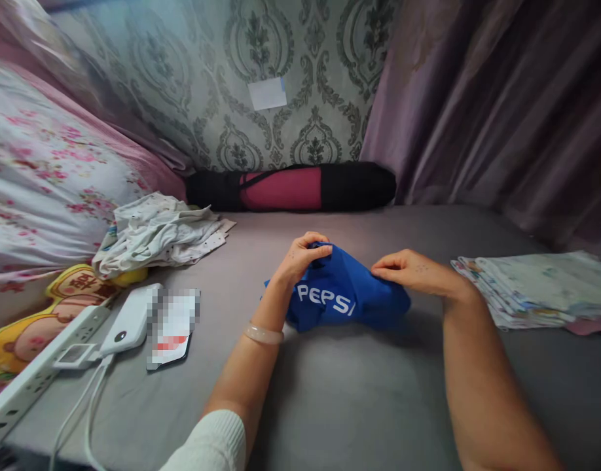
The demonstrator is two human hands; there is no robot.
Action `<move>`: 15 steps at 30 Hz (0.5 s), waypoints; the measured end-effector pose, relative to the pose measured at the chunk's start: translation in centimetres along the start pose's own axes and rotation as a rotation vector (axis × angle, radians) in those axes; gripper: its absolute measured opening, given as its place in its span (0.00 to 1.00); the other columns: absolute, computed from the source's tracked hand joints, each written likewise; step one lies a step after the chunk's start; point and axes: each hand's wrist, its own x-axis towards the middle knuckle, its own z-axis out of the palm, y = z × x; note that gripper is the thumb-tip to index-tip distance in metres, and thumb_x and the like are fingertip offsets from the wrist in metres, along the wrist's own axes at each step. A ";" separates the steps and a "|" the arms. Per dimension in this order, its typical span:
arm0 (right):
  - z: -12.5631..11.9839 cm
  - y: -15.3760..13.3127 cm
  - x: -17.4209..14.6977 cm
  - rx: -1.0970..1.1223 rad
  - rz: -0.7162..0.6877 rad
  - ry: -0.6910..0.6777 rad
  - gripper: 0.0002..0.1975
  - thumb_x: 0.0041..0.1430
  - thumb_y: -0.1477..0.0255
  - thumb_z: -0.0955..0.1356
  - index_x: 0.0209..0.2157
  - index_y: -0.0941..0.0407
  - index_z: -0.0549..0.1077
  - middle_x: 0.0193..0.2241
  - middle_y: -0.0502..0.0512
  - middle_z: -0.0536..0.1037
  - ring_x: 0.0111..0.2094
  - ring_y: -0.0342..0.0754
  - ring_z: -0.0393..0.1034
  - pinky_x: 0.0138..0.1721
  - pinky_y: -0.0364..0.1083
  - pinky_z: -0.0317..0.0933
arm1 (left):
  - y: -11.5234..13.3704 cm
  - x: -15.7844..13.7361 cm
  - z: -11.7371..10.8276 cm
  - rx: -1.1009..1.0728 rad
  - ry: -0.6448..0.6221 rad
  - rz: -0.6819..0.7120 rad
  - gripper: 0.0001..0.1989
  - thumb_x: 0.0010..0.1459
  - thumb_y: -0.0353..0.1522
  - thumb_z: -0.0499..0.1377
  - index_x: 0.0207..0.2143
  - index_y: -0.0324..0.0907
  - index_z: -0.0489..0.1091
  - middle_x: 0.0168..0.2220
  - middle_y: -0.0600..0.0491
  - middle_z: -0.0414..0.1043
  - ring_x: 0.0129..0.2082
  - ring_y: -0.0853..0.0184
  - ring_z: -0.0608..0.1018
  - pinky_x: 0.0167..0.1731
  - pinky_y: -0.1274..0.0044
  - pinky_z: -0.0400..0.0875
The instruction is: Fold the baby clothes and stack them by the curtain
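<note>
Blue cloth [337, 281], white PEPSI lettering on it: we log its long axis as running left to right across the view, the letters upright to us and dipping slightly rightward. We find it bunched, mid-view, at the grey sheet [359, 405]; how much of its underside touches, we cannot tell. Left hand [300, 257] grips the peak at its upper left; right hand [408, 269] pinches the upper right edge. We note the hands apart, cloth spanning between and below them.
</note>
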 end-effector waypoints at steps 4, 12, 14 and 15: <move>1.7 -0.7 1.7 0.061 -0.125 0.217 0.15 0.55 0.60 0.68 0.41 0.52 0.80 0.41 0.52 0.80 0.44 0.53 0.73 0.48 0.50 0.66 | -0.4 0.0 0.7 -0.048 -0.010 -0.033 0.14 0.35 0.35 0.72 0.24 0.40 0.73 0.29 0.57 0.68 0.30 0.74 0.70 0.32 0.80 0.64; 4.5 -1.2 3.8 0.341 -0.117 0.433 0.18 0.49 0.56 0.72 0.36 0.54 0.79 0.33 0.54 0.81 0.35 0.51 0.75 0.39 0.49 0.69 | 0.3 -0.1 0.2 -0.013 -0.072 -0.124 0.18 0.48 0.45 0.66 0.33 0.40 0.76 0.32 0.52 0.75 0.34 0.69 0.75 0.38 0.78 0.67; 4.0 -0.6 3.7 0.351 -0.089 0.510 0.18 0.48 0.55 0.73 0.34 0.54 0.80 0.33 0.53 0.81 0.35 0.50 0.75 0.38 0.48 0.68 | 0.5 -0.1 -0.8 0.033 -0.053 -0.163 0.22 0.53 0.49 0.61 0.40 0.41 0.75 0.39 0.49 0.76 0.41 0.65 0.76 0.43 0.76 0.67; 3.7 -0.2 3.7 0.356 -0.076 0.554 0.18 0.47 0.55 0.74 0.34 0.53 0.80 0.33 0.53 0.81 0.35 0.50 0.74 0.38 0.48 0.68 | 0.5 -0.1 -1.4 0.069 -0.035 -0.197 0.24 0.54 0.51 0.59 0.42 0.40 0.75 0.42 0.47 0.76 0.43 0.64 0.76 0.45 0.74 0.67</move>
